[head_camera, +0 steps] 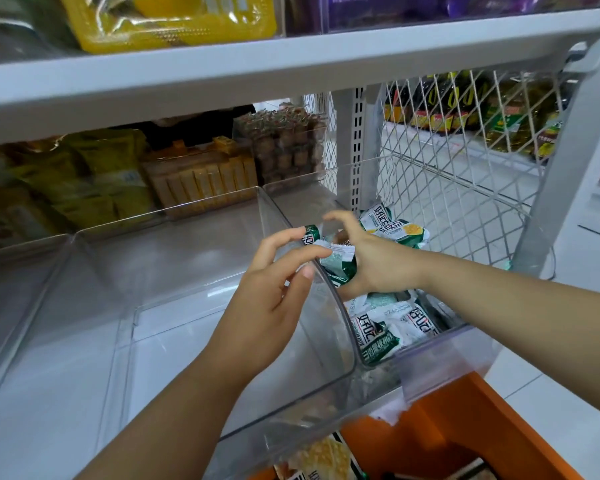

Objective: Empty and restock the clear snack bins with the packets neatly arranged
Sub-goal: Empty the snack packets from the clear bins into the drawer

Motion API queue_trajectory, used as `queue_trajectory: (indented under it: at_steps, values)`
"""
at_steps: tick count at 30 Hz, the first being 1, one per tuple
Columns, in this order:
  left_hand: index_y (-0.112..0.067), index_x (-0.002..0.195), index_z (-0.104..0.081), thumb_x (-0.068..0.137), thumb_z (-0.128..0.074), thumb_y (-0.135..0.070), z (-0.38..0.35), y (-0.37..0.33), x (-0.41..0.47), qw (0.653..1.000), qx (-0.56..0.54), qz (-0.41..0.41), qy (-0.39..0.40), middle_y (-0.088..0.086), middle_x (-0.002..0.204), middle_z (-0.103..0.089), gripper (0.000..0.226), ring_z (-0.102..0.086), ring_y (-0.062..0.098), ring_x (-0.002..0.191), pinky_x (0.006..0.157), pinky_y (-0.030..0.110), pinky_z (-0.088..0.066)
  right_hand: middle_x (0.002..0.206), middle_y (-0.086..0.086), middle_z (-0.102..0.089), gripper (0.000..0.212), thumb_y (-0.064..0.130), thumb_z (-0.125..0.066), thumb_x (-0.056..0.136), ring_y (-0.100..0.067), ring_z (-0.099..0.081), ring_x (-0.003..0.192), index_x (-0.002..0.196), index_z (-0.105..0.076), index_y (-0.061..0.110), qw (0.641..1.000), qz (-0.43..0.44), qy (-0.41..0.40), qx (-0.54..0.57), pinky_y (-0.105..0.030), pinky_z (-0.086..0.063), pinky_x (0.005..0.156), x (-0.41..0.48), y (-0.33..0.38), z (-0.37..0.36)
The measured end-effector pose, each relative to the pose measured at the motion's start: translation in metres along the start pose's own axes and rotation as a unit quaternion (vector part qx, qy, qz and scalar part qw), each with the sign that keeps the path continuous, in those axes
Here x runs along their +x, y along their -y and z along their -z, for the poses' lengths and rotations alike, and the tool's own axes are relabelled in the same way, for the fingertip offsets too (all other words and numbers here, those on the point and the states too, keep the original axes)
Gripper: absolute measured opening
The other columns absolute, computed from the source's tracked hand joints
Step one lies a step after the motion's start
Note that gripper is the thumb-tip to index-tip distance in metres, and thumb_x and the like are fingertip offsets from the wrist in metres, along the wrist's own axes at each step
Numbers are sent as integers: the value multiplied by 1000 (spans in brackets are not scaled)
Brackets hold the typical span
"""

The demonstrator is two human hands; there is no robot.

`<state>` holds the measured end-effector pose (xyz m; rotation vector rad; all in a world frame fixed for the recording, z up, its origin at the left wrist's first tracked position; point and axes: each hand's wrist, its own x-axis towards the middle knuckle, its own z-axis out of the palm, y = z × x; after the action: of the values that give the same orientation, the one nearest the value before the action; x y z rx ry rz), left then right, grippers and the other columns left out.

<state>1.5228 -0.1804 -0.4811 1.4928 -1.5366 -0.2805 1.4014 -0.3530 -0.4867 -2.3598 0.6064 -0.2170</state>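
At the right end of the shelf [66,393], right-hand clear bin [426,344] partly filled with green-and-white packets [392,323], lying flat toward its front wall, probably so the labels face out. Beside it, middle bin [205,244] bare, likely waiting to be restocked. Below the shelf's front edge, orange crate [465,427] with more packets, presumably the supply. Over the wall shared by the two bins, right grip [378,261] clamped round a held packet [340,268], seemingly to seat it in the row. Left grip [271,292] loosely curved, fingertips [324,252] at that packet's crimped end, likely steadying it; pinching or merely touching, cannot tell.
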Motion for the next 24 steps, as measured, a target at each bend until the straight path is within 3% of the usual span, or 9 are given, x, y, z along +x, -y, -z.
queue_trajectory:
  at_steps: [3, 5, 7, 10, 16, 19, 21, 24]
  values:
    - [-49, 108, -56, 95, -40, -33, 0, 1, -1, 1000, 4, -5, 0, -27, 133, -35, 27, -43, -17, 112, 86, 8, -41, 126, -3, -36, 98, 19, -87, 65, 4, -44, 77, 131, -14, 30, 1000, 19, -8, -6, -6, -39, 62, -2, 4, 2]
    - [-49, 109, -56, 94, -39, -35, 1, 2, -1, 1000, 4, -8, 2, -27, 133, -35, 27, -43, -16, 113, 86, 7, -40, 127, 0, -37, 94, 24, -88, 62, -7, -49, 103, 126, -19, 33, 999, 28, 14, -22, -18, -43, 84, -7, 4, 3]
    - [-51, 110, -56, 95, -39, -34, 1, 2, 0, 1000, 4, -11, 4, -26, 134, -35, 27, -43, -14, 116, 88, 7, -40, 132, 5, -41, 90, 28, -88, 62, -12, -44, 121, 131, -29, 30, 996, 44, 52, -56, -30, -38, 102, -11, 1, 2]
    - [-49, 110, -55, 94, -39, -36, 0, 3, 0, 1000, 3, -8, 3, -25, 135, -35, 27, -40, -15, 119, 91, 5, -37, 139, 9, -44, 84, 27, -86, 67, -8, -43, 125, 137, -39, 27, 991, 40, 92, -88, -30, -35, 107, -11, 1, 0]
    - [-47, 111, -56, 94, -38, -36, 0, 3, 0, 1000, 12, -4, 2, -25, 135, -35, 27, -38, -18, 120, 90, 0, -32, 132, 2, -52, 74, 28, -84, 67, -19, -53, 115, 130, -45, 35, 985, 17, 116, -129, -42, -44, 98, 2, 1, -2]
    - [-47, 110, -56, 93, -37, -37, -1, 3, 0, 1000, 9, -4, 2, -26, 134, -35, 28, -37, -18, 120, 92, 2, -33, 95, 9, -64, 51, 21, -81, 70, -19, -62, 77, 108, -52, 39, 992, 5, 75, -105, -36, -51, 76, -1, -2, -1]
    - [-49, 109, -56, 92, -37, -38, -1, 3, 1, 1000, 7, -1, 1, -27, 134, -34, 28, -37, -19, 120, 93, 5, -36, 57, 19, -55, 41, 14, -79, 74, -9, -44, 46, 99, -53, 35, 995, -6, 60, -84, -26, -40, 52, -3, -3, 1]
    - [-53, 106, -55, 92, -36, -39, 0, 2, 0, 1000, 7, -3, 4, -28, 134, -34, 27, -37, -19, 119, 94, 5, -36, 44, 14, -49, 35, 13, -75, 77, -14, -38, 41, 88, -55, 39, 997, -7, 41, -71, -28, -35, 46, -3, -1, 1]
